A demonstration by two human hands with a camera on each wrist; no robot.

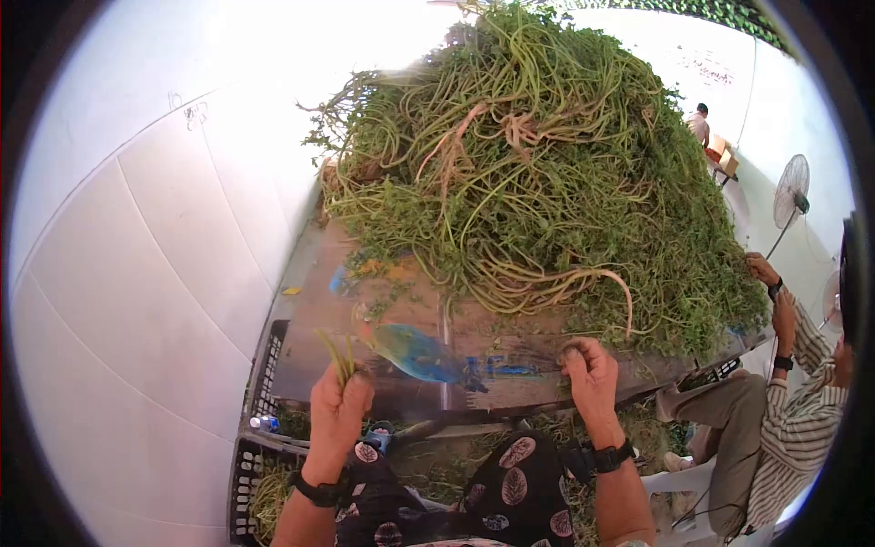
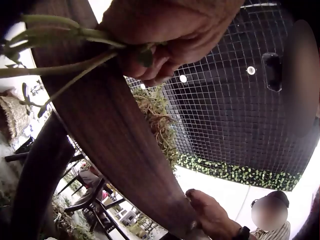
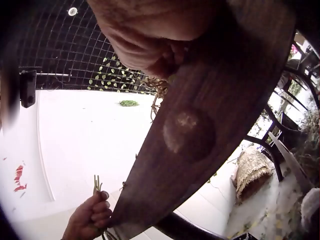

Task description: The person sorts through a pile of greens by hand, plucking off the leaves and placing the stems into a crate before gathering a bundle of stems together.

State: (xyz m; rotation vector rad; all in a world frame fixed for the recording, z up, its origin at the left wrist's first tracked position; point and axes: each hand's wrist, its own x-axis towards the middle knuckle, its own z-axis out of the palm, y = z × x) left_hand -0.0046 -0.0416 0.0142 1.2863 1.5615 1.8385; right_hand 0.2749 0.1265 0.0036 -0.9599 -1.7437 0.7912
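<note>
A few short green stems [image 1: 339, 351] stick up from my left hand [image 1: 337, 401], whose thumb and fingers pinch them over the near left part of the wooden table [image 1: 314, 314]. In the left wrist view the stems [image 2: 60, 67] show thin leafy offshoots. At the table's front edge, to the right, is my right hand [image 1: 592, 378], its fingers curled in and its thumb close against them. The right wrist view shows these curled fingers [image 3: 155, 55] from below, with nothing plainly held. Beyond both hands rises a large heap of long-stemmed leafy greens [image 1: 547, 173].
A blue-green bird picture [image 1: 415, 351] marks the tabletop between the hands. Black plastic crates [image 1: 244, 492] stand at the lower left, near a white wall [image 1: 155, 301]. On the right a seated person in a striped shirt [image 1: 802, 419] reaches into the heap. A fan [image 1: 791, 191] stands behind.
</note>
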